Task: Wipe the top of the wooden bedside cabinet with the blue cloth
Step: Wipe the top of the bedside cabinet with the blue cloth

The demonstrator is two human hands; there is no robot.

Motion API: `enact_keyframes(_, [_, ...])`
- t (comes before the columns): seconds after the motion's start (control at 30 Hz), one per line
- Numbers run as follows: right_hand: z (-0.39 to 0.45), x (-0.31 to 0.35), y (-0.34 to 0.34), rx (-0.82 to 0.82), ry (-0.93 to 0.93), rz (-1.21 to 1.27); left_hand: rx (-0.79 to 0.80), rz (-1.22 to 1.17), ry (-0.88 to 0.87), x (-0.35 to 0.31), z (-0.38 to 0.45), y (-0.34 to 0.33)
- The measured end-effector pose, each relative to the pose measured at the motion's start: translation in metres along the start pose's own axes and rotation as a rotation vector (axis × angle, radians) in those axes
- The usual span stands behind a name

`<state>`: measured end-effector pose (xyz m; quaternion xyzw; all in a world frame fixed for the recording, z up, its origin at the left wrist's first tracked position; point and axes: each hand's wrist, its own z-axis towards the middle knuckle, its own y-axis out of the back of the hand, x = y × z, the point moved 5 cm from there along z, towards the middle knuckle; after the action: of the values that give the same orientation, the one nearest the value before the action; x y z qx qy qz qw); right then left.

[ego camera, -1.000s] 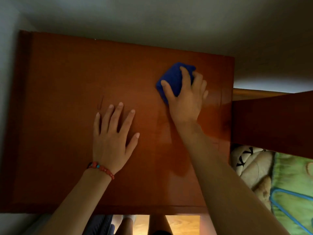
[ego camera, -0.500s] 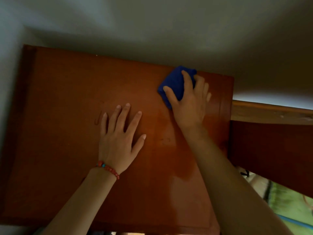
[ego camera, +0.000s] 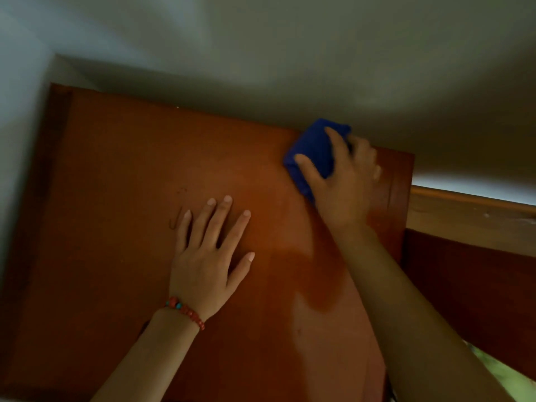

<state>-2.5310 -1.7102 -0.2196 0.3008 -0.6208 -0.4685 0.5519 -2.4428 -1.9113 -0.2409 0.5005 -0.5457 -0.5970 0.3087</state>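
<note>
The reddish-brown wooden cabinet top (ego camera: pixel 116 227) fills most of the head view. My right hand (ego camera: pixel 343 184) presses a folded blue cloth (ego camera: pixel 311 152) onto the top at its far right corner, against the back edge by the wall; the fingers cover much of the cloth. My left hand (ego camera: pixel 207 256) lies flat on the middle of the top with fingers spread, holding nothing. A red bead bracelet sits on its wrist.
A pale wall (ego camera: pixel 290 68) runs along the cabinet's back and left sides. To the right stands a dark wooden bed headboard (ego camera: pixel 470 274) with a lighter wooden rail above it. A strip of green bedding (ego camera: pixel 504 369) shows at the lower right.
My right hand has slid the blue cloth farther back, up to the cabinet's far edge. The view has tilted upward, showing more wall and less bedding. My left hand stays flat.
</note>
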Motion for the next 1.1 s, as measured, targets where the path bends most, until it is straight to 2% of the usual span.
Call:
enact_keyframes(0.1, [-0.005, -0.01, 0.006, -0.081, -0.153, 0.02, -0.002, 0.0, -0.008, 0.002, 0.0, -0.001])
enact_keyframes(0.3, [0.012, 0.028, -0.018, -0.003, 0.1, 0.016, -0.016, -0.004, -0.008, 0.0, -0.001, -0.001])
enact_keyframes(0.47, [-0.013, 0.025, -0.015, 0.026, 0.1, 0.058, -0.019, -0.017, -0.021, 0.001, -0.002, 0.001])
enact_keyframes(0.6, [-0.054, 0.029, -0.015, 0.055, 0.204, 0.02, -0.028, -0.031, 0.072, 0.009, -0.013, 0.009])
enact_keyframes(0.83, [0.011, 0.053, -0.031, 0.02, 0.149, 0.009, -0.006, 0.003, 0.126, 0.028, -0.049, 0.004])
enact_keyframes(1.03, [-0.09, 0.044, -0.024, 0.031, 0.191, 0.006, -0.032, 0.0, 0.138, 0.028, -0.049, 0.002])
enact_keyframes(1.1, [-0.084, 0.048, -0.025, 0.037, 0.245, -0.012, -0.044, -0.011, 0.133, 0.028, -0.049, 0.003])
